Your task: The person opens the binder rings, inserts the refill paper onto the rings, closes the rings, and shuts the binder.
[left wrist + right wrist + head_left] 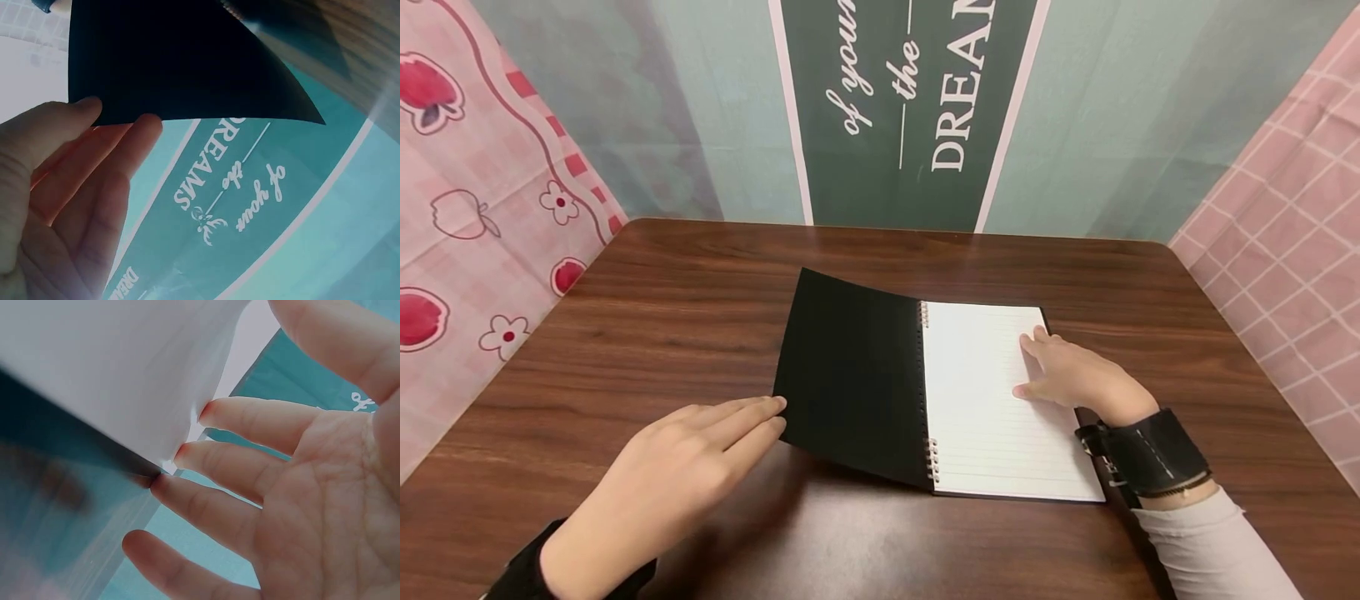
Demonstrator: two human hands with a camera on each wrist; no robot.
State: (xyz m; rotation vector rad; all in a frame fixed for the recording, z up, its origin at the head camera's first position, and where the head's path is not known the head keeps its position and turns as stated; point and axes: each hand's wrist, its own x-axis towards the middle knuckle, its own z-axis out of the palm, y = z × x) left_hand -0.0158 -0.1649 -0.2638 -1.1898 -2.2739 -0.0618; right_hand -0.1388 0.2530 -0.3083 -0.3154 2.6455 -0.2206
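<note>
A spiral notebook lies on the table with its lined white page (992, 400) facing up on the right. Its black cover (853, 375) is swung to the left and lifted off the table along the outer edge. My left hand (685, 467) pinches that edge near the lower corner; in the left wrist view, the thumb (53, 128) is on one side and fingers are behind. Over the page's right edge is my right hand (1075, 375), thumb and fingers spread. In the right wrist view, its nearly straight fingertips (187, 453) touch the page edges.
Brown wood-grain table (625, 333) surrounds the notebook. Behind it hangs a green cloth (895, 192) with white lettering. Pink patterned cloths (467, 208) line the left and right sides. A black band (1157, 450) circles the right wrist.
</note>
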